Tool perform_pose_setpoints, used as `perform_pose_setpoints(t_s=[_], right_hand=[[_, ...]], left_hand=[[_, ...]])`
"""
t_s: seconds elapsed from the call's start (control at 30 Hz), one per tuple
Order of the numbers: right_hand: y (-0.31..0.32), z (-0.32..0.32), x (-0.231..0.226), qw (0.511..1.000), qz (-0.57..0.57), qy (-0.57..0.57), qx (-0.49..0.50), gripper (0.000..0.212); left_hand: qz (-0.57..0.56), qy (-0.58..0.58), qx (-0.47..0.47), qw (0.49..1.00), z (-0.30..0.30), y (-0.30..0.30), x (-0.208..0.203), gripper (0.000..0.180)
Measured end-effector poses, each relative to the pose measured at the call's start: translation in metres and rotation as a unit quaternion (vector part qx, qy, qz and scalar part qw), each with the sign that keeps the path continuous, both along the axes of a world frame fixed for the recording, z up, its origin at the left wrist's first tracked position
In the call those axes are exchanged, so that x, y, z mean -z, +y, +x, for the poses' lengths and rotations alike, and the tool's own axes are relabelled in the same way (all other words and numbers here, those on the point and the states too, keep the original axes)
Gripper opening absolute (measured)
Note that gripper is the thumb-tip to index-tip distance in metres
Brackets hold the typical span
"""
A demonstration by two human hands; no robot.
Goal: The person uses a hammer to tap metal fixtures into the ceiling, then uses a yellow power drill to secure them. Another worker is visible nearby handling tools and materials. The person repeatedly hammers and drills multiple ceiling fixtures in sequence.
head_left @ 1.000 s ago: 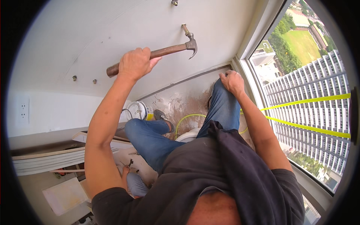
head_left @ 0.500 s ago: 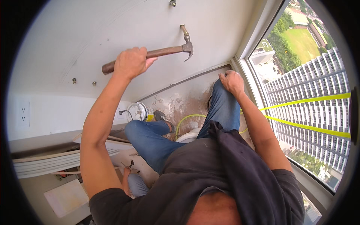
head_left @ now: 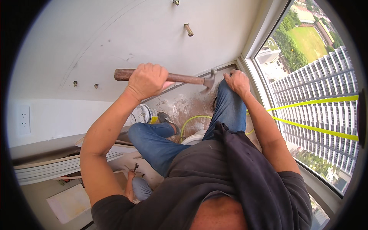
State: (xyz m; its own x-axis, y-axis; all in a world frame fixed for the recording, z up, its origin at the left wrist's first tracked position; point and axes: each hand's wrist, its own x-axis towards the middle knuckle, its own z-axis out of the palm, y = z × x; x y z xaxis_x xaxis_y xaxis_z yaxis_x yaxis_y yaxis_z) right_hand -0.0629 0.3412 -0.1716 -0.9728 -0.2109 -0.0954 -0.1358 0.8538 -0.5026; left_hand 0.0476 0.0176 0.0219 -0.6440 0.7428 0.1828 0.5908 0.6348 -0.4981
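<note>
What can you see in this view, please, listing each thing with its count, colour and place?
Hammer: one, brown and grey, held at centre
Bolts: four, metallic, protruding from the white wall
Outlet plate: one, white, far left
Bucket: one, white and yellow, on the floor
Window frame: one, pale, right
High-rise: one, white and grey, outside
Lawn: one, green, outside
Yellow-green lines: two, right
Boards: several, mostly white, lower left
Panel: one, pale, lower left
Co-worker's hand: one, with a dark tool, lower left
Jeans: one pair, blue, centre
Shirt: one, dark, bottom
Left hand: one, fingers around the hammer handle
Right hand: one, on the right knee
</note>
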Motion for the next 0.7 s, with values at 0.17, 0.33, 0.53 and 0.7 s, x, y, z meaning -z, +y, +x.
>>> perform_pose_setpoints(t_s=[0.17,0.33,0.53,0.7], right_hand=[[-0.006,-0.040,-0.001,0.994,-0.067,-0.087,-0.009,0.048],[-0.082,-0.086,-0.074,0.876,-0.441,-0.187,0.049,0.053],[-0.108,-0.109,-0.135,0.965,-0.248,-0.027,-0.084,0.037],[-0.112,-0.129,-0.144,0.965,-0.192,0.079,-0.159,0.031]], left_hand=[[0.096,0.003,-0.173,0.980,0.016,-0.002,0.005,0.050],[0.429,-0.167,-0.333,0.822,0.078,0.011,0.074,0.049],[0.864,-0.470,-0.177,-0.027,0.071,0.104,0.144,0.049],[0.860,-0.471,-0.009,-0.198,0.023,0.126,0.172,0.049]])
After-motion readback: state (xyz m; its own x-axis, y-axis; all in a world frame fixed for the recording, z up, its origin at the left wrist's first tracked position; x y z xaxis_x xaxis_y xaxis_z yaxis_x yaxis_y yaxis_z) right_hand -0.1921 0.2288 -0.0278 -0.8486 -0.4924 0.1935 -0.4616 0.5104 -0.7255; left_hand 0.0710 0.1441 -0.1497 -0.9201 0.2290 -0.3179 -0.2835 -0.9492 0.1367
